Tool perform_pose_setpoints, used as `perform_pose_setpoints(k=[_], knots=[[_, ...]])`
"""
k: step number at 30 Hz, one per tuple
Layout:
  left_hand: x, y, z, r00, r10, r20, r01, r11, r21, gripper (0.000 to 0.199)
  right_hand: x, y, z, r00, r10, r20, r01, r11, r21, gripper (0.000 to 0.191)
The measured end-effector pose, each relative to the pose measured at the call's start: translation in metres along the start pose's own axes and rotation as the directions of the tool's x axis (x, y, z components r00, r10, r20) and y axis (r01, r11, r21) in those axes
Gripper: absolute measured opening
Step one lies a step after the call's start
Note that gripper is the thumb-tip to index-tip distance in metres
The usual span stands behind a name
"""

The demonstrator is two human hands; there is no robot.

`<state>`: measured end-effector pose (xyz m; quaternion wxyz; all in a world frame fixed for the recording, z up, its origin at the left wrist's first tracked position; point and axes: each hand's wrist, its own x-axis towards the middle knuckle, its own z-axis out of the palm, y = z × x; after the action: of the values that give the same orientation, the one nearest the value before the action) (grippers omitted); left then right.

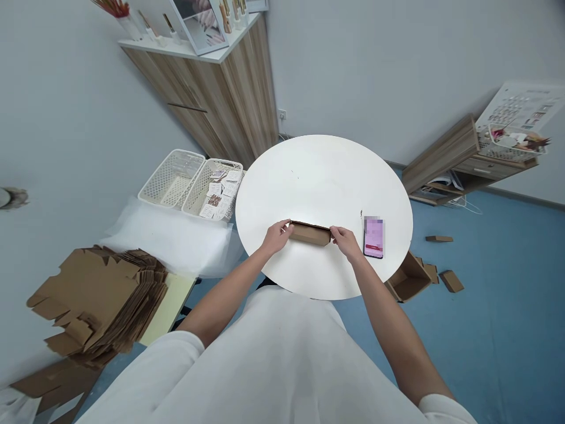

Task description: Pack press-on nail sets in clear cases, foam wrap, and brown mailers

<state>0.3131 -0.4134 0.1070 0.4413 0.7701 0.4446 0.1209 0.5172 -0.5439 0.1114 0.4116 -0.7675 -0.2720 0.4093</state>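
A small brown cardboard box point(310, 234) lies near the front of the round white table point(322, 171). My left hand point(278, 235) pinches its left end, thumb and fingers at the upper corner. At the opposite end, my right hand point(345, 241) grips the right corner in the same way. A dark line runs along the box's far edge; whether its lid is fully closed I cannot tell. To the right of my right hand lies a phone point(374, 238) with a lit pink-purple screen.
Left of the table stand two white baskets point(170, 176), one with printed cards point(218, 191). Flattened cardboard boxes point(97, 294) are stacked at lower left beside white wrapping sheets point(172, 235). An open carton point(408, 280) and small boxes point(452, 281) sit on the floor at right.
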Motion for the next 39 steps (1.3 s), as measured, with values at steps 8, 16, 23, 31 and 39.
perform_pose_setpoints(k=[8,16,23,31,39], knots=[[0.011,0.0,-0.012,0.997,-0.063,0.039,0.064,0.998,-0.011,0.046,-0.001,-0.003,-0.002,1.0,0.016,0.004,-0.016,1.0,0.011,0.045],[0.019,0.005,-0.013,0.994,-0.078,0.071,0.081,0.996,-0.033,0.033,0.0,0.004,-0.002,1.0,0.006,0.008,-0.006,0.999,0.047,0.046],[0.021,0.0,-0.012,0.987,-0.132,0.092,0.135,0.991,-0.026,0.044,0.001,0.011,-0.004,1.0,0.021,0.015,-0.022,0.999,0.047,0.047],[0.02,-0.016,-0.008,0.968,-0.215,0.131,0.225,0.972,-0.068,0.051,-0.003,0.022,-0.006,0.992,0.109,0.058,-0.113,0.991,0.067,0.054],[0.005,-0.028,-0.002,0.933,-0.142,0.33,0.23,0.942,-0.245,0.053,-0.019,0.031,0.002,0.986,0.097,0.139,-0.118,0.982,0.15,0.055]])
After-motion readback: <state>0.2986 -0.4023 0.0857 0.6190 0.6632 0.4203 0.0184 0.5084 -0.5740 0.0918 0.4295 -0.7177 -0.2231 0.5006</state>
